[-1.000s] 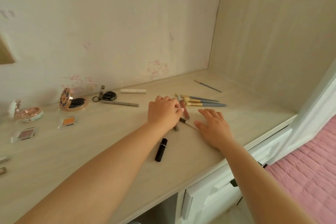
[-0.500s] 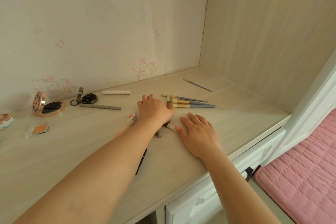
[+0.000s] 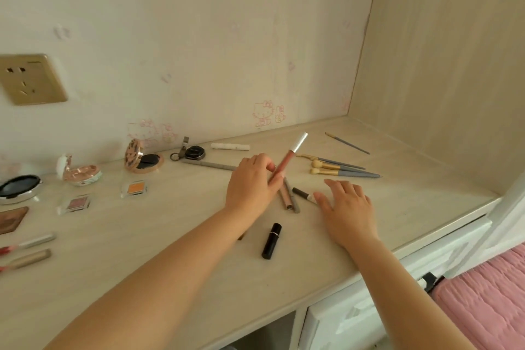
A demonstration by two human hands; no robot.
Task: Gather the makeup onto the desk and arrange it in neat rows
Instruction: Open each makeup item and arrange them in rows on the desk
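Pink lip gloss [image 3: 287, 160] juts from left-hand [image 3: 252, 182] grip (cap upward).

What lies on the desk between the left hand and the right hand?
In the head view, between the left hand and the right hand lie two slim tubes side by side and a dark-tipped pencil touching the right thumb.

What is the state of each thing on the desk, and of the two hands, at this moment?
Pink lip gloss tube: lifted, tilted, silver cap on, held by left hand.
Right hand: flat on the desk, fingers straight.
Black lipstick: lying, capped.
Patterned round compact: open.
Pink compact: open, lid upright.
Three brushes: lying side by side.
Thin brush: lying apart, near the corner.
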